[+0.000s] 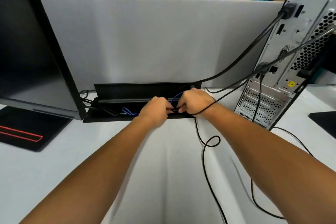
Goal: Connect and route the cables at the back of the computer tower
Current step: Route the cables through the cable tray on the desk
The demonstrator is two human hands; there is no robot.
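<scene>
The computer tower (283,71) stands at the right with its silver back panel facing me. A thick black cable (241,56) runs from a plug near the tower's top down to the open black cable tray (116,94) set in the desk. Over my right wrist lies a second, thinner black cable (258,71) that comes from the tower. My left hand (154,107) and my right hand (194,102) meet over the tray, both pinching a small black cable end between them. A blue cable (175,96) loops inside the tray behind my fingers.
A black monitor (32,45) stands at the left, with a black pad with a red outline (27,131) in front of it. A thin black cable (209,151) loops across the white desk. A grey partition (145,38) closes the back.
</scene>
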